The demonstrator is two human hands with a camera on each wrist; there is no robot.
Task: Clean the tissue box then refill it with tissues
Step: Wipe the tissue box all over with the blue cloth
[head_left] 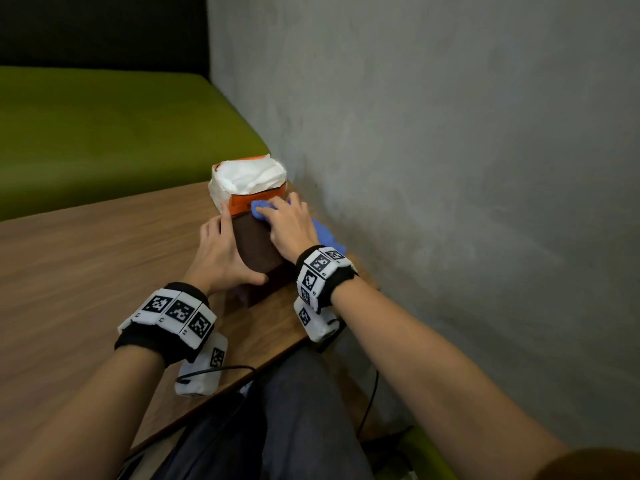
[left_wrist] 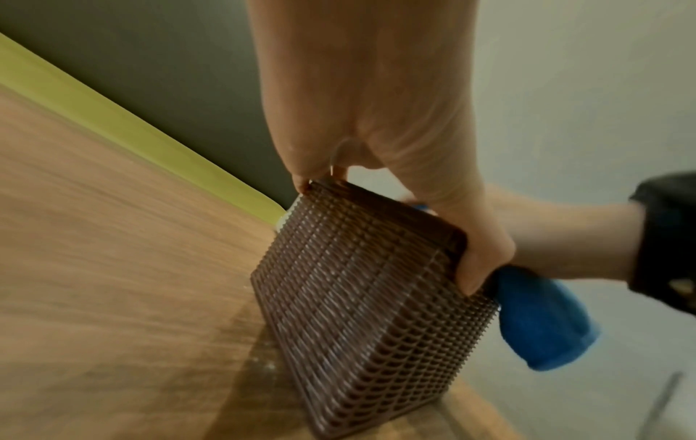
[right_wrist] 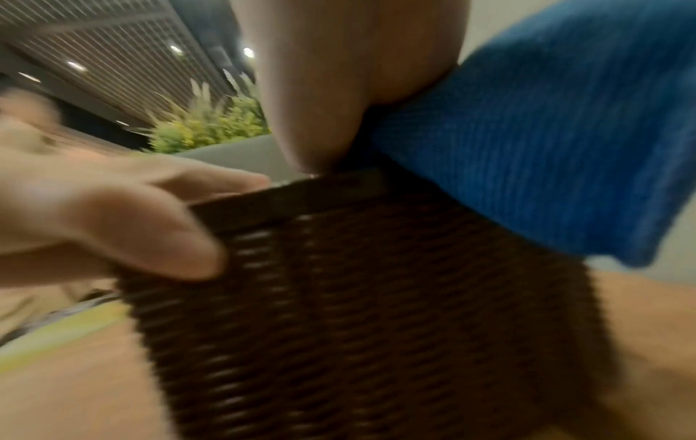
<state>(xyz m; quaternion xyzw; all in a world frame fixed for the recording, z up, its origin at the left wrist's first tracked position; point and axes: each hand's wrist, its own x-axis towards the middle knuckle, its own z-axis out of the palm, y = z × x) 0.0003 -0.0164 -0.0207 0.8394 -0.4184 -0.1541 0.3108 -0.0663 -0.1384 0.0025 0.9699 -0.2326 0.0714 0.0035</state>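
Head view: tissue box (head_left: 256,247), dark brown and woven, on the bench (head_left: 86,258) close to the wall (head_left: 450,168), long axis running away from the body toward the orange-and-white tissue pack (head_left: 247,181) just behind it. Left hand (head_left: 218,251) flat along the box's left side, thumb hooked at the near corner, bracing rather than lifting. Right hand (head_left: 289,226) on top at the far end, fingers spread and only slightly bent, pressing the blue cloth (head_left: 260,207) onto the lid; rest of the cloth trailing off the right side. Left wrist view: box tilted, thumb over the near top corner, fingertips on the far top edge, grip wide and closed around the box; cloth hanging beside it. Right wrist view, blurred: cloth trapped between palm and lid, a finger tip touching the box's top edge, left fingers on the woven side. Judged: wiping step in hand, next stroke likely along the lid toward the body; refill not yet begun.
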